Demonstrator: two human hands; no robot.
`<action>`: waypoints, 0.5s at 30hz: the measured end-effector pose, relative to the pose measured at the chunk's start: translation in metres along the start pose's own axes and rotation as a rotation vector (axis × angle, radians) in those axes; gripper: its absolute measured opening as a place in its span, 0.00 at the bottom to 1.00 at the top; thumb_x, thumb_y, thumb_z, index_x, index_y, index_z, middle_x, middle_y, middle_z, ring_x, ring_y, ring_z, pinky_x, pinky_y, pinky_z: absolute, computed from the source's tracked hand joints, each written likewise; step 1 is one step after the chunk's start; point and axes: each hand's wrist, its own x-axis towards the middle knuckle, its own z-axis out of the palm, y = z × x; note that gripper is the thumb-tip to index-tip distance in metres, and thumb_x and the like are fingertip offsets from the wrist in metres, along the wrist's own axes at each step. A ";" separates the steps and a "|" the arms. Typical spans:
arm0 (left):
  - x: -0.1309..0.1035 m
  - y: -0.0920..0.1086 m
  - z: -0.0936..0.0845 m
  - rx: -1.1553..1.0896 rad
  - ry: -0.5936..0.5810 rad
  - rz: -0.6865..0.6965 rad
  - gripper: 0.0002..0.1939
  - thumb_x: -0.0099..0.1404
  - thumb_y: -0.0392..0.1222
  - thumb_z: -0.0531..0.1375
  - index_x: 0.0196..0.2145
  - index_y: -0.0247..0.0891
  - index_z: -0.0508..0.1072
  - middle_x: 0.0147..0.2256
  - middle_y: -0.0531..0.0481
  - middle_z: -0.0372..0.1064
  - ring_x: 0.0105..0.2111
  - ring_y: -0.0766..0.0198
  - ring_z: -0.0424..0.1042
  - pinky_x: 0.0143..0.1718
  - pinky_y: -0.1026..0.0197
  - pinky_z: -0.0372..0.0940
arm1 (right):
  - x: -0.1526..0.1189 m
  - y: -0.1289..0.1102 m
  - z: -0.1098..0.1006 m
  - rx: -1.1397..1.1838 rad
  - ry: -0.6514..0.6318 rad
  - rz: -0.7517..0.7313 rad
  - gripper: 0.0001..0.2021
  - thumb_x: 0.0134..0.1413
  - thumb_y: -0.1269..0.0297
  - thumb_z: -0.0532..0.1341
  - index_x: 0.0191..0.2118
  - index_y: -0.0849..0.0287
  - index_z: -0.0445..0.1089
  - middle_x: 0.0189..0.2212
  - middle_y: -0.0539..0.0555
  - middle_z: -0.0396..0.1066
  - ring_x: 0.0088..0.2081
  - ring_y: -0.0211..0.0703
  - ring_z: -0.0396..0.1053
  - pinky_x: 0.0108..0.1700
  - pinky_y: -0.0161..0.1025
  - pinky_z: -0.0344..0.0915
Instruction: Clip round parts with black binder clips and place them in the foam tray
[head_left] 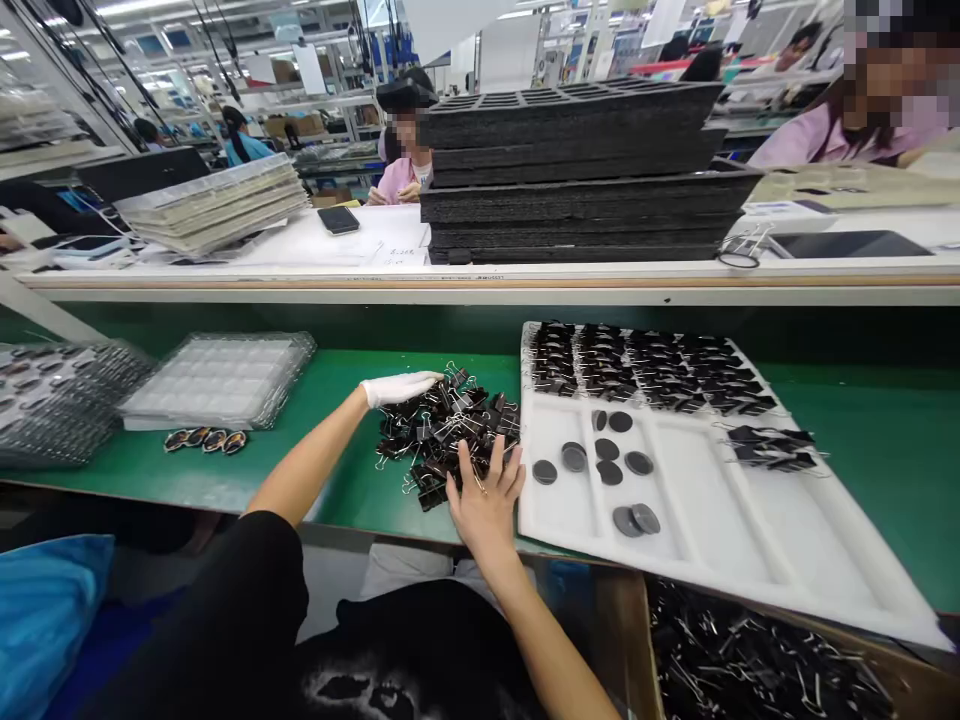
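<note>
A heap of black binder clips with silver wire handles lies on the green bench top. Against its far left side rests my left hand, in a white glove, fingers stretched out flat. My bare right hand touches the near right side of the heap, its fingers spread. To the right stands a white tray with long compartments. Rows of binder clips fill its far end, and a smaller bunch sits in the right compartment. Several dark round discs lie in the left compartments.
Clear plastic trays are stacked at the left, with several small round parts before them. A box of binder clips stands low at the right. Black foam trays are piled on the shelf. Co-workers sit beyond.
</note>
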 end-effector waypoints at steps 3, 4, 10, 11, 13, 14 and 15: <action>0.010 0.004 -0.015 0.043 0.042 -0.059 0.40 0.72 0.69 0.39 0.65 0.40 0.68 0.66 0.45 0.67 0.61 0.56 0.71 0.63 0.58 0.62 | -0.002 -0.001 0.002 -0.017 0.060 -0.027 0.44 0.63 0.60 0.66 0.77 0.36 0.42 0.78 0.63 0.23 0.74 0.83 0.31 0.62 0.83 0.52; 0.017 0.006 -0.019 0.068 0.064 -0.091 0.41 0.72 0.68 0.38 0.64 0.37 0.69 0.63 0.42 0.70 0.57 0.55 0.73 0.60 0.57 0.65 | -0.003 -0.001 0.002 -0.021 0.085 -0.045 0.44 0.62 0.60 0.67 0.76 0.33 0.43 0.77 0.62 0.25 0.74 0.82 0.32 0.62 0.83 0.52; 0.071 0.016 -0.025 0.234 0.095 -0.188 0.37 0.64 0.71 0.54 0.48 0.34 0.79 0.48 0.37 0.79 0.45 0.50 0.76 0.49 0.55 0.66 | -0.007 0.001 -0.003 0.003 0.137 -0.144 0.42 0.60 0.57 0.69 0.74 0.31 0.50 0.74 0.63 0.39 0.70 0.73 0.49 0.63 0.75 0.54; 0.077 0.017 -0.023 0.251 0.075 -0.177 0.34 0.63 0.70 0.56 0.44 0.35 0.80 0.45 0.38 0.80 0.42 0.52 0.75 0.47 0.56 0.66 | -0.006 0.002 -0.004 0.013 0.114 -0.153 0.41 0.61 0.58 0.68 0.74 0.34 0.50 0.73 0.65 0.42 0.69 0.71 0.52 0.64 0.73 0.54; 0.085 0.018 -0.019 0.273 0.039 -0.143 0.27 0.62 0.66 0.58 0.36 0.38 0.80 0.37 0.42 0.79 0.37 0.55 0.74 0.41 0.58 0.64 | -0.005 0.004 -0.006 0.038 0.070 -0.153 0.39 0.63 0.60 0.66 0.74 0.42 0.51 0.71 0.68 0.48 0.68 0.69 0.55 0.64 0.71 0.55; 0.087 0.017 -0.017 0.280 0.026 -0.124 0.25 0.62 0.64 0.58 0.33 0.39 0.80 0.34 0.44 0.78 0.34 0.57 0.73 0.38 0.58 0.63 | -0.004 0.005 -0.007 0.055 0.057 -0.148 0.38 0.63 0.61 0.66 0.74 0.45 0.52 0.70 0.69 0.50 0.68 0.69 0.56 0.64 0.70 0.55; 0.087 0.016 -0.017 0.282 0.018 -0.107 0.23 0.62 0.62 0.58 0.30 0.39 0.79 0.31 0.46 0.77 0.32 0.58 0.71 0.36 0.58 0.61 | -0.003 0.007 -0.009 0.078 0.049 -0.142 0.37 0.63 0.62 0.66 0.74 0.47 0.53 0.69 0.69 0.52 0.67 0.69 0.56 0.64 0.70 0.55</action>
